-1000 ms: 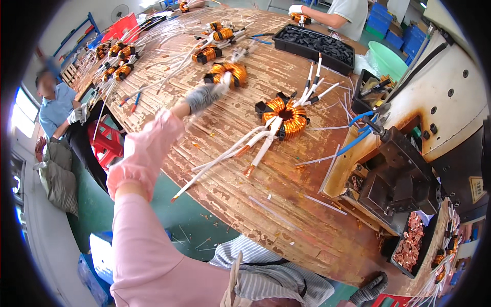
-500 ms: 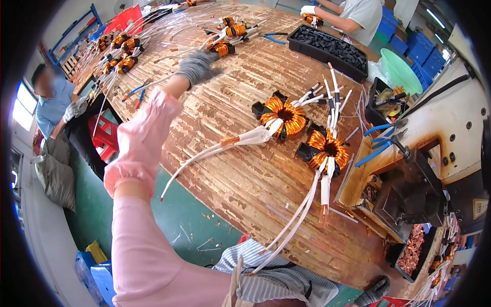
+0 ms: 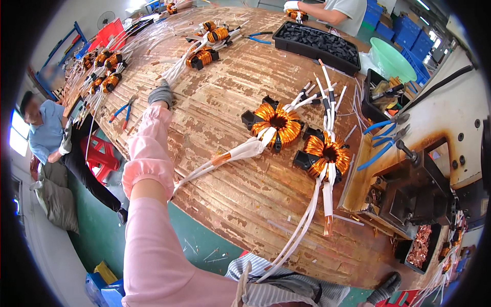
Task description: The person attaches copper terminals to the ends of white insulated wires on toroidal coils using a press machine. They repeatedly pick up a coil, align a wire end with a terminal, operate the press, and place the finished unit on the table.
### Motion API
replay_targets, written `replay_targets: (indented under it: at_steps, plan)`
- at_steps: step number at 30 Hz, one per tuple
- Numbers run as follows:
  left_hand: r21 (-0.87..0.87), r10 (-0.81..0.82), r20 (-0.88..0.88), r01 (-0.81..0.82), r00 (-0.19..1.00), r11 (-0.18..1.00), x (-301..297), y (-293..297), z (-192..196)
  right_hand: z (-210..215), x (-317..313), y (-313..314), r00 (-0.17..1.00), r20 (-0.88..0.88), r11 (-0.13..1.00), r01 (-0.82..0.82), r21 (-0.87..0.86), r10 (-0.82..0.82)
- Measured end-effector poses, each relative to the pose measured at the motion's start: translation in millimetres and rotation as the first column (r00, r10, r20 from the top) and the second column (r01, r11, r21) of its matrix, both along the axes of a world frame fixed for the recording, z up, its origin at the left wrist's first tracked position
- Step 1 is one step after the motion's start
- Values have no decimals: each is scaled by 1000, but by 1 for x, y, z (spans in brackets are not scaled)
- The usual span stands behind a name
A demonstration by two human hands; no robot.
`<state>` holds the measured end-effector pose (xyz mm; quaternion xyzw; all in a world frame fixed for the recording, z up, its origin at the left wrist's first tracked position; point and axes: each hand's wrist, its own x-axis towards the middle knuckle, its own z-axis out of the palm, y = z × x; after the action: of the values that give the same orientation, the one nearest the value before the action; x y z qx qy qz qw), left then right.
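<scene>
My left hand point(image 3: 161, 93), in a grey glove, is stretched far out over the table with its fingers closed. It meets the ends of the white leads point(image 3: 177, 70) of a copper-wound ring coil point(image 3: 202, 59) and appears to grip them. At the front table edge, low on the right, is my right hand point(image 3: 386, 289) in a dark grey glove; its fingers are not clear. Between the hands lie two larger orange coils, one coil point(image 3: 277, 123) with leads pointing left and another coil point(image 3: 330, 153) with leads hanging toward me.
A pair of pliers point(image 3: 123, 112) lies left of my arm. Several coils point(image 3: 110, 61) sit far left. A black tray point(image 3: 317, 48) holds black parts. Right stands a machine point(image 3: 419, 189) with blue-handled pliers point(image 3: 381, 143). Co-workers sit left and work at the far side.
My left hand has drawn back toward me and left, from beside the coil to the ends of its leads. That coil has shifted slightly nearer. The view has turned a little.
</scene>
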<state>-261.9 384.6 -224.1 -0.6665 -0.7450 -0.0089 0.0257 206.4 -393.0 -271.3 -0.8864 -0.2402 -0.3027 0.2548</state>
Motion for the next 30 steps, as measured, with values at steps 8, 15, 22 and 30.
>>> replay_targets:
  at_steps: [8, 15, 22, 30]
  plan:
    - [41, -383, 20, 382, 924, 923, 45, -52, 21, -3, -1, -3, 990, -128, 992, 75, 99, -62]
    - [60, -622, -39, 623, 782, 780, 47, -154, 46, -24, 22, -22, 985, -163, 995, -34, 90, 48]
    - [-81, -614, -80, 609, 785, 789, -18, -259, 49, -20, 16, -21, 990, -129, 994, -50, 101, 63]
    - [-265, -758, 293, 812, 582, 521, -80, -271, 133, -21, 17, -22, 981, -136, 982, -118, 150, 139]
